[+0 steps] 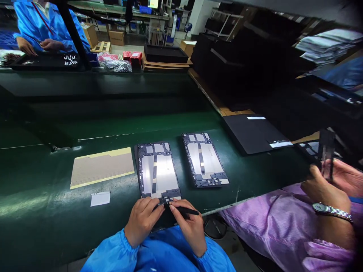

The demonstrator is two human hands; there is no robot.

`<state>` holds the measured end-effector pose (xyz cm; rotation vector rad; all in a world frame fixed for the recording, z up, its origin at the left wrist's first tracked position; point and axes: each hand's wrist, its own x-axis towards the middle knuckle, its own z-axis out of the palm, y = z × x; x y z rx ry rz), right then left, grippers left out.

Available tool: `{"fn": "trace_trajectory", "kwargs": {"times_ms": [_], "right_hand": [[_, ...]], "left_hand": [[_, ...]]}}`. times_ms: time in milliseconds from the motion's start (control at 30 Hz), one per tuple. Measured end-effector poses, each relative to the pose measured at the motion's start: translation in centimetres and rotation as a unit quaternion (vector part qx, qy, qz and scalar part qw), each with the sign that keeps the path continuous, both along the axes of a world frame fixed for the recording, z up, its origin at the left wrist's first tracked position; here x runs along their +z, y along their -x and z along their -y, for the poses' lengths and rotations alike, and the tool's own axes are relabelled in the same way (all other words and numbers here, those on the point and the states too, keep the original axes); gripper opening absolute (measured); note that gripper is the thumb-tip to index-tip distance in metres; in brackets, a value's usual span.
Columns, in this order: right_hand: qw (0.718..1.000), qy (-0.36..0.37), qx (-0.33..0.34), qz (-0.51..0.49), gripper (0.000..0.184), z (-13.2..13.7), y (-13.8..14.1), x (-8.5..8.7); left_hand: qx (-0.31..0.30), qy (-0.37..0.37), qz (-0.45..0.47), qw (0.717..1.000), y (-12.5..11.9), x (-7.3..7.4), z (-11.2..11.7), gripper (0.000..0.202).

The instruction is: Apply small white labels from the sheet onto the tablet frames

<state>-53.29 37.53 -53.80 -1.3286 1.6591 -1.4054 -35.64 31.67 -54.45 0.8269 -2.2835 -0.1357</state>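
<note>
An opened tablet (163, 170) lies face down on the green bench, its silvery inside and a dark ribbon cable showing. My left hand (144, 220) is closed at the tablet's near edge, thumb and fingers pinched on its lower end. In my right hand (189, 226) is a slim black tweezers-like tool (187, 210), its tip directed at the same edge between both hands. The fingertips cover that spot, so any small part there is hidden. A second opened tablet (204, 158) rests to the right, apart from both hands.
Left of the tablets are a tan sheet with yellow edges (102, 168) and a small white sheet (100, 199). Black foam boards (255, 132) stand at right. A co-worker's hands (329, 185) work at the far right; another person (48, 30) is across the bench.
</note>
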Motion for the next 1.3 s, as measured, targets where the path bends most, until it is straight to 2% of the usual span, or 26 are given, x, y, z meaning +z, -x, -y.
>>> {"fn": "trace_trajectory", "kwargs": {"times_ms": [300, 567, 700, 800, 867, 900, 967, 1067, 1133, 1167, 1200, 1233, 1300], "right_hand": [[1.0, 0.026, 0.007, -0.001, 0.007, 0.0, -0.1, -0.2], [0.996, 0.015, -0.033, 0.081, 0.002, 0.0, 0.3, -1.0], [0.988, -0.034, -0.042, 0.146, 0.018, -0.1, 0.7, -1.2], [0.981, -0.046, -0.032, 0.188, 0.038, 0.3, 2.5, -0.4], [0.987, -0.064, -0.024, 0.143, 0.036, 1.4, 3.9, 0.2], [0.992, -0.078, -0.021, 0.093, 0.032, 2.2, 4.5, 0.5], [0.994, -0.107, -0.008, -0.032, 0.037, 4.0, 5.0, 0.5], [0.981, -0.125, 0.023, -0.147, 0.042, 6.4, 4.7, -0.3], [0.98, -0.126, 0.061, -0.145, 0.04, 7.4, 4.3, -0.9], [0.981, -0.122, 0.077, -0.131, 0.039, 7.8, 4.3, -1.1], [0.982, -0.119, 0.087, -0.116, 0.037, 8.2, 4.3, -1.2], [0.984, -0.116, 0.087, -0.103, 0.037, 8.7, 4.3, -1.2], [0.988, -0.107, 0.073, -0.083, 0.037, 10.6, 4.1, -0.8]], "left_hand": [[0.009, 0.025, 0.0, 1.0, 0.2, -0.1, -0.2, 0.015], [0.014, 0.043, 0.013, 0.999, 0.2, -0.3, -0.3, 0.015], [0.004, 0.02, 0.019, 1.0, 0.1, -0.3, -0.5, 0.013], [0.039, -0.079, -0.026, 0.996, -0.4, -0.4, -1.1, 0.019], [0.122, -0.2, -0.092, 0.968, -0.8, -0.6, -1.5, 0.034], [0.165, -0.273, -0.131, 0.939, -1.0, -0.7, -1.5, 0.044], [0.215, -0.425, -0.211, 0.854, -1.2, -0.7, -1.3, 0.061], [0.196, -0.602, -0.292, 0.717, -1.4, -0.2, 0.0, 0.07], [0.19, -0.649, -0.321, 0.663, -1.5, 0.4, 1.1, 0.07], [0.19, -0.654, -0.329, 0.655, -1.6, 0.8, 1.8, 0.07], [0.19, -0.647, -0.334, 0.658, -1.7, 1.1, 2.5, 0.071], [0.19, -0.629, -0.336, 0.675, -1.8, 1.4, 3.5, 0.07], [0.188, -0.575, -0.328, 0.726, -2.0, 2.1, 6.1, 0.064]]}}
